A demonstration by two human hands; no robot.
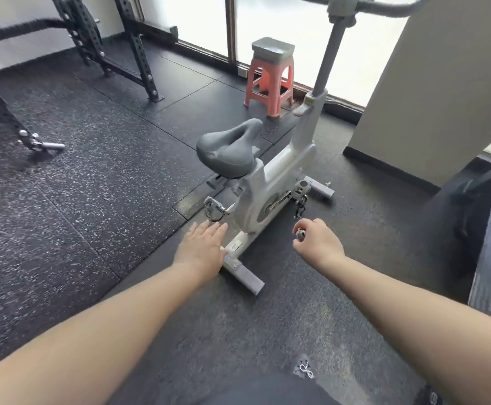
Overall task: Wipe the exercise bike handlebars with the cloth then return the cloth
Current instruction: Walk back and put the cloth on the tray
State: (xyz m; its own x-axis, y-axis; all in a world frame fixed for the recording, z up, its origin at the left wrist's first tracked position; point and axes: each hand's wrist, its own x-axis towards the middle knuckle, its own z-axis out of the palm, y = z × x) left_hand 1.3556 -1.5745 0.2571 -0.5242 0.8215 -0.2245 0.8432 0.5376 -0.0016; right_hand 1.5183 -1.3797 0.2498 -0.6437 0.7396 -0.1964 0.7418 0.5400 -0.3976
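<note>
The white-grey exercise bike [270, 182] stands on the dark rubber floor just ahead of me, with its black saddle [228, 150] toward me. Its grey handlebars [384, 8] are at the top edge, partly cut off. My left hand [201, 247] is open and flat, palm down, above the bike's rear foot bar. To the right of the bike frame, my right hand [317, 241] is curled shut, with a small grey thing [299, 234] pinched at the fingertips. A flat grey item [272, 49] lies on a red stool [269, 80]. I cannot tell whether it is the cloth.
A black squat rack [127, 48] stands at the back left, with a thick rope hanging off it. A beige pillar [431, 83] rises right of the bike. Part of a dark machine [489, 229] sits at the right edge. Windows run along the back wall.
</note>
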